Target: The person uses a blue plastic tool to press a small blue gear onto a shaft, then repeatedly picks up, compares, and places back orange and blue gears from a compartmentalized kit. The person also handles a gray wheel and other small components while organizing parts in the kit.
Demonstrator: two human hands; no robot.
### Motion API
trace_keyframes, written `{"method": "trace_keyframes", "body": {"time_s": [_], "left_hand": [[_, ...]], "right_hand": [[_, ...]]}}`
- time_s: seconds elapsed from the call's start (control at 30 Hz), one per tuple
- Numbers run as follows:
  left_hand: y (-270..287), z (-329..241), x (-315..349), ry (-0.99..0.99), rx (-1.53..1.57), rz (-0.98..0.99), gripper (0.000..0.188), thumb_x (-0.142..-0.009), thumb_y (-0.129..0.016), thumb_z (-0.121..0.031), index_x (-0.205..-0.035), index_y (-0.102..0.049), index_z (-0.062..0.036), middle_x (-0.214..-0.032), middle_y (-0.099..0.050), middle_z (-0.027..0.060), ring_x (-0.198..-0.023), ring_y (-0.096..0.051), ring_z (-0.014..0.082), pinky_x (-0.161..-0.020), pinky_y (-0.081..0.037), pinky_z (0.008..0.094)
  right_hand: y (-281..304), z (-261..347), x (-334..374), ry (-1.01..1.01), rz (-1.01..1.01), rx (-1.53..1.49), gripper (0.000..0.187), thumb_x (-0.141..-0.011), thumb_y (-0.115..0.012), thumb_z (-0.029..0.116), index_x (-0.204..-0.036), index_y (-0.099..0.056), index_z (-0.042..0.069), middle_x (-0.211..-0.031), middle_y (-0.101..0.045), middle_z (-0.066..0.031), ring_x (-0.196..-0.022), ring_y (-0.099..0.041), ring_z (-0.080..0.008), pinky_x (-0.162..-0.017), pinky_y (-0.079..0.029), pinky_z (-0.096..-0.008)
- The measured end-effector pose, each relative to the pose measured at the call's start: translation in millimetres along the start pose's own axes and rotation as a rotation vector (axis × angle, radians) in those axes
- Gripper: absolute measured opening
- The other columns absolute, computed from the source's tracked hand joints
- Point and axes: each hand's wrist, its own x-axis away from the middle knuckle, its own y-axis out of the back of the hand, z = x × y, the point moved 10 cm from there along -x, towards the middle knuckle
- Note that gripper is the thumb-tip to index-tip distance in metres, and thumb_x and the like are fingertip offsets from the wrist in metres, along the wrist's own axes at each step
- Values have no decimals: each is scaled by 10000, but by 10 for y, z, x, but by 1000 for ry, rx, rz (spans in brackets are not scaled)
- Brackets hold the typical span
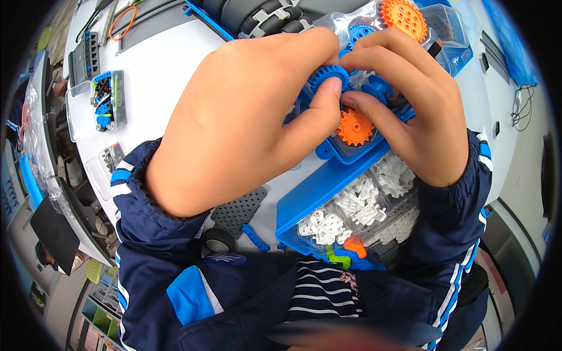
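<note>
Pinched between the thumb and fingers of my left hand [234,105] is a toothed blue gear [324,74], partly covered by the thumb. My right hand [418,88] is curled up close against it, thumb and fingertips meeting at the gear's right side. Whatever small part those fingertips grip is hidden. Both hands are over a blue-edged bin of parts. Under them in that bin are an orange gear [355,128] and a blue spool-like piece [377,88]. Farther back sit a large orange gear [404,21] and another blue gear [359,35].
A blue tray [310,192] of white connector pieces [362,202] lies close to my body. Near it are a grey perforated plate [239,210], a black wheel [218,241] and a curved blue piece [256,238]. Small parts boxes [119,99] stand left; black roller wheels [275,17] at the back.
</note>
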Motion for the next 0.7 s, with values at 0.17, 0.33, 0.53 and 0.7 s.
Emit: {"method": "trace_keyframes", "body": {"time_s": [0.17,0.33,0.53,0.7], "left_hand": [[6,86,-13,66,164,13,161,-977,-613,-65,-1087,-680,31,-905,-713,50,-560,-463,18,-514,-342,208],[60,156,-10,136,236,6,174,-1014,-590,-104,-1096,-667,28,-953,-736,58,-696,-583,20,-545,-380,187],[239,281,66,276,299,-113,180,-1013,-602,-145,-1081,-670,6,-995,-742,73,-763,-644,63,-576,-410,191],[417,337,56,358,192,-145,190,-987,-653,-183,-1077,-695,-21,-987,-726,50,-802,-669,95,-613,-422,197]], "right_hand": [[-47,-28,22,47,-4,24,290,-773,-783,-57,-1039,-677,-9,-1053,-688,-140,-946,-688,-311,-838,-547,-357],[-2,-31,-26,61,-2,-5,230,-818,-759,-50,-1028,-668,-30,-1017,-691,-127,-933,-687,-274,-856,-532,-323],[132,-273,35,-269,25,-186,121,-944,-705,14,-1050,-661,-24,-1017,-689,-71,-963,-660,-157,-896,-499,-268],[71,-319,65,-296,88,-291,89,-963,-684,13,-1038,-667,-31,-997,-683,-69,-944,-650,-142,-887,-497,-263]]}}
